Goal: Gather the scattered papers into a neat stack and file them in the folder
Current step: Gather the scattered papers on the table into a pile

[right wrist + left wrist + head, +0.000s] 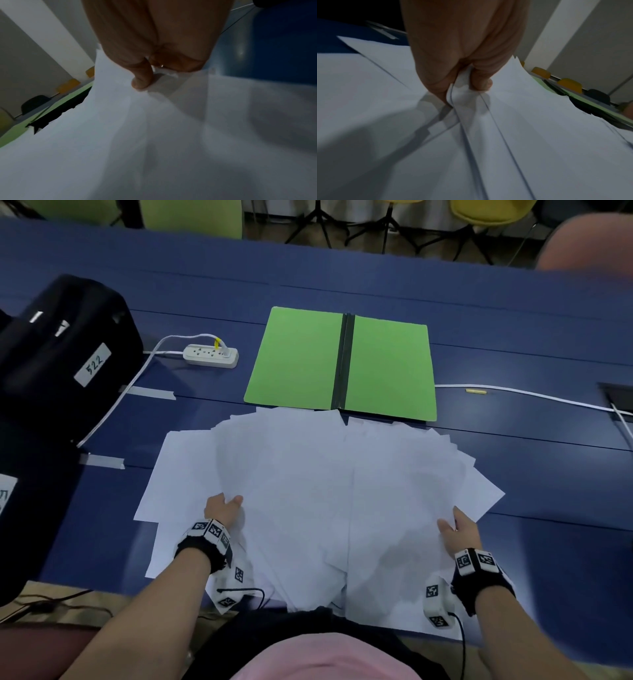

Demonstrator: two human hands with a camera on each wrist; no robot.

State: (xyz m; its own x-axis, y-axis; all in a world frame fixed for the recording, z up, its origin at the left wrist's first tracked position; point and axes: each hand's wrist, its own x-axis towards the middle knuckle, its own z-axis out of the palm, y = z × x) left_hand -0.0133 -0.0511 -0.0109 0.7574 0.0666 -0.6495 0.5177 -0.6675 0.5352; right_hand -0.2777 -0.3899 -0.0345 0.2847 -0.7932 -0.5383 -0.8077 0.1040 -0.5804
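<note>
Many loose white papers [308, 474] are seen in the head view, fanned across the near part of the blue table [513, 320], overlapping at odd angles, with a few overhanging the near table edge. An open green folder [342, 361] lies flat just beyond them, its near edge touched or slightly covered by the farthest sheets. Judged handling: the sheets are light, thin and limp, slippery against one another, easily creased; hold is best taken at the two side edges of the spread, so that the sheets can be squeezed together. The left hand [222, 508] is placed at the left side of the central pile, the right hand [459, 529] at the right side; both forearms come in from the near edge, wrists low.

Left wrist view: the left hand [462, 54] is seen pinching a small bunch of sheet edges [458, 81] between thumb and curled fingers [481, 82]. The pinched paper buckles upward; other sheets lie flat beneath. The folder [599, 106] shows as a green strip at the right.

Right wrist view: the right hand [154, 40] is seen with the thumb [142, 78] pressed on top of a lifted sheet [111, 94], fingers curled below, so a grip on paper edges is judged. Blur prevents a count of the sheets held.
</note>
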